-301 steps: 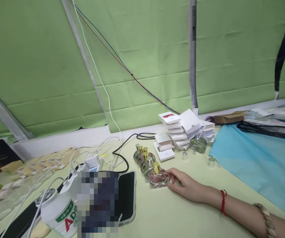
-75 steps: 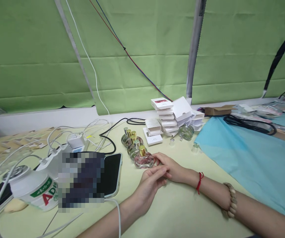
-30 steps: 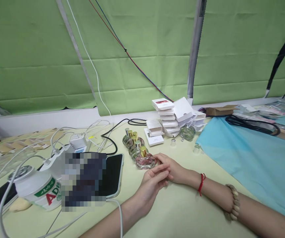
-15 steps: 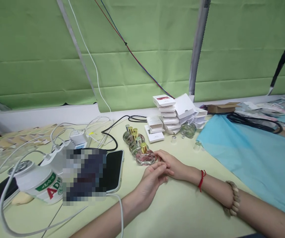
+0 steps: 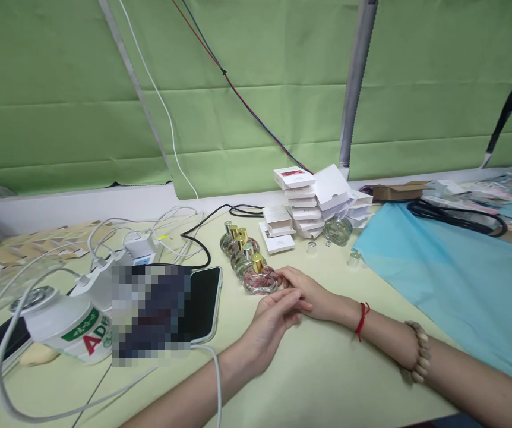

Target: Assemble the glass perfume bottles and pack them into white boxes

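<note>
On the table my right hand [image 5: 306, 292] rests low, fingers stretched, their tips at or beside the nearest perfume bottle [image 5: 259, 280], pink glass with a gold top. I cannot tell whether they touch it. My left hand [image 5: 270, 330] lies against the right one, its loosely extended fingers crossing the right fingers, with nothing visible in it. Behind the front bottle, several more perfume bottles [image 5: 234, 244] stand in a row with gold and silver tops. Farther right, a greenish bottle [image 5: 338, 230] without a cap sits by the boxes, near a clear cap [image 5: 312, 247].
White boxes [image 5: 306, 213] are stacked at the back. A phone [image 5: 200, 306], a white drink bottle [image 5: 66, 330], a power strip [image 5: 102, 279] and loose cables occupy the left. Blue sheeting [image 5: 456, 279] covers the right, with a coiled black cable [image 5: 456, 220] on it. Another clear cap [image 5: 354, 258] lies nearby.
The view has shifted very slightly. Both hands and the bottles stay essentially in place.
</note>
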Available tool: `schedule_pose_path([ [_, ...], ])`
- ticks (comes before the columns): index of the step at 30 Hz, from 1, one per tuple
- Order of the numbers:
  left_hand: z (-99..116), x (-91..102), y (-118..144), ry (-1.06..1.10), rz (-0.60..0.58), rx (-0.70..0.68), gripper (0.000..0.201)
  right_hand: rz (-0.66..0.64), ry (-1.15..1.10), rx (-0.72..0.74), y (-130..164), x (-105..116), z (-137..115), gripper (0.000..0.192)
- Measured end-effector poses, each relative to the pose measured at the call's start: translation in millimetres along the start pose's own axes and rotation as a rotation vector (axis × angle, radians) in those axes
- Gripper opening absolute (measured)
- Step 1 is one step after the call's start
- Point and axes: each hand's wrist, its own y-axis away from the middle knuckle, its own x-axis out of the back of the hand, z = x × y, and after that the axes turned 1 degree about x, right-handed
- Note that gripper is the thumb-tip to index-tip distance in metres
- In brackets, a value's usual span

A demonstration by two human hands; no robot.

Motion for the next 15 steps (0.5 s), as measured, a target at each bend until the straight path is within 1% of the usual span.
schedule_pose_path([
  [5, 1.6, -0.3, 2.1, 0.051, 0.003, -0.011, 0.02, -0.01, 0.022, -0.036, -0.9, 2.8, -6.8, 0.045],
  [7, 1.8, -0.4, 1.5, 0.047, 0.006, -0.008, 0.02, -0.015, 0.025, -0.049, -0.9, 3.3, -7.8, 0.045],
  [11, -1.1, 0.8, -1.4, -0.027, -0.006, -0.007, 0.023, -0.009, 0.008, -0.041, -0.5, 2.8, -5.1, 0.047],
  [15, -5.1, 3.0, -2.5, -0.108, -0.032, -0.041, 0.024, -0.012, -0.007, -0.041, -0.4, 2.9, -4.2, 0.045],
])
